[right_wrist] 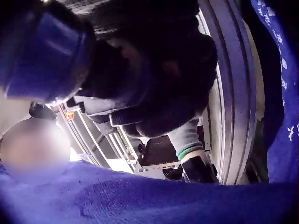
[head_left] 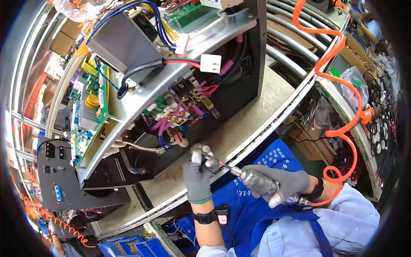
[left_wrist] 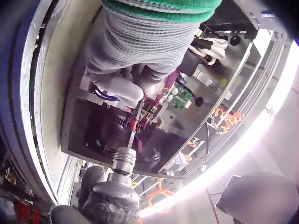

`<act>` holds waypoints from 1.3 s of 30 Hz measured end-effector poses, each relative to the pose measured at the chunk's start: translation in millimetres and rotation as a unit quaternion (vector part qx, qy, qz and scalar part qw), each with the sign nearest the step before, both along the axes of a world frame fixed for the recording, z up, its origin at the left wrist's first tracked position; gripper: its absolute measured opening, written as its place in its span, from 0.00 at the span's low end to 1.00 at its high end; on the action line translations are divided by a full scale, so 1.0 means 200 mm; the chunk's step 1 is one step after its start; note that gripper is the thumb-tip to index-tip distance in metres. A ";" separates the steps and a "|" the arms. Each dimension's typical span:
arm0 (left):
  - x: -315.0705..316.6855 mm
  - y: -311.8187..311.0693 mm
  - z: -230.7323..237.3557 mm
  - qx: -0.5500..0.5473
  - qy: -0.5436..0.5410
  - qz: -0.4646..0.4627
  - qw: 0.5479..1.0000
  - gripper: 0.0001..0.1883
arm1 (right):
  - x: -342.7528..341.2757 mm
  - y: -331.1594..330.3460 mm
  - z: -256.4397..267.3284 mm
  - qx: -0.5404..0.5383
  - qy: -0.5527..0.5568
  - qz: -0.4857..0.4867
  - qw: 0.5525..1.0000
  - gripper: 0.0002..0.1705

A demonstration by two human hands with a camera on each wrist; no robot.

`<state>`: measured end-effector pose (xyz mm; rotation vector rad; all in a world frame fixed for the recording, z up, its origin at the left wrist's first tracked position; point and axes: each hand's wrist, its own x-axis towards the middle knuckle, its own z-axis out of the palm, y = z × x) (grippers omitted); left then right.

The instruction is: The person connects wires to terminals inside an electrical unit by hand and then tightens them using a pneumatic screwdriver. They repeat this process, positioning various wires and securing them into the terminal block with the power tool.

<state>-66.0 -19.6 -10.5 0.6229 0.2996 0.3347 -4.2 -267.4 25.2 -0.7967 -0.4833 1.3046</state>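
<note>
In the head view my right hand [head_left: 287, 184], in a grey glove, grips the body of an air screwdriver [head_left: 259, 182] joined to an orange coiled hose. Its long bit [head_left: 224, 165], with a red band, points at my gloved left hand [head_left: 198, 177]. The left fingers are curled and pinch small shiny metal parts [head_left: 206, 149] at the bit's tip; I cannot tell their exact kind. In the left wrist view the bit [left_wrist: 132, 137] meets these fingers before an open black equipment chassis [head_left: 239, 92]. The dark right wrist view shows the right hand [right_wrist: 163, 79] close up.
Wires, a white connector [head_left: 210, 63] and circuit boards [head_left: 92, 107] fill the chassis, which stands on a metal-edged bench [head_left: 274, 90]. The orange hose [head_left: 355, 98] hangs at the right. Blue bins [head_left: 128, 246] of small parts sit below the bench edge.
</note>
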 end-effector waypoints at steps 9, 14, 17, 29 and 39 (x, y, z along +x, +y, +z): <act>-0.01 -0.13 -0.04 0.102 0.095 0.044 0.989 0.12 | -0.18 -0.04 -0.17 -0.031 0.115 0.018 0.993 0.50; -0.20 -0.14 -0.20 0.096 0.051 -0.005 0.994 0.10 | -0.27 -0.14 -0.23 -0.070 0.003 0.095 0.993 0.47; -0.22 -0.20 -0.17 0.048 0.057 0.012 0.997 0.09 | -0.26 -0.18 -0.20 -0.083 0.000 0.080 0.993 0.46; -0.29 0.03 0.07 0.227 0.155 -0.019 0.961 0.08 | -0.09 -0.07 -0.10 -0.106 -0.185 0.136 0.968 0.47; -0.16 -0.03 0.06 0.137 0.126 0.036 0.982 0.20 | 0.02 -0.05 -0.08 -0.043 -0.171 0.084 0.981 0.49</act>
